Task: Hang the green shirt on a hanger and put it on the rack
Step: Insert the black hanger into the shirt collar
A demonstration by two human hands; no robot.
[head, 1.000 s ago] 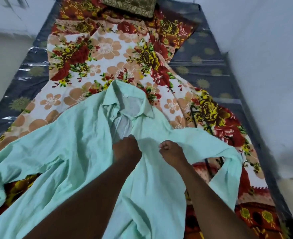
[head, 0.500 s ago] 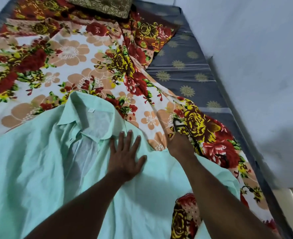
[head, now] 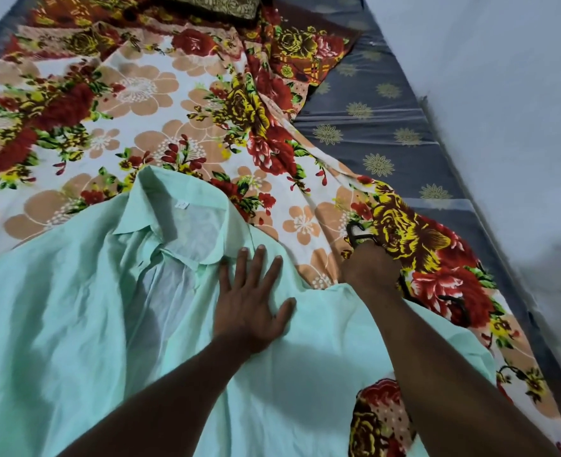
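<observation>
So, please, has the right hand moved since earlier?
Yes: the right hand went rightward, off the pale green shirt to the black hanger on the floral bedsheet.

Left hand (head: 251, 306) bare (right hand (head: 369, 273) too)

A floral bedsheet (head: 147, 94), peach blossoms on white with red and yellow roses, lies rumpled across the middle. Beneath it, showing from one to four o'clock, is a grey mattress (head: 388, 127) printed with gold medallions. A dark olive patterned cushion (head: 213, 4) sits at twelve o'clock, and a pale wall (head: 503, 77) stands at three.
</observation>
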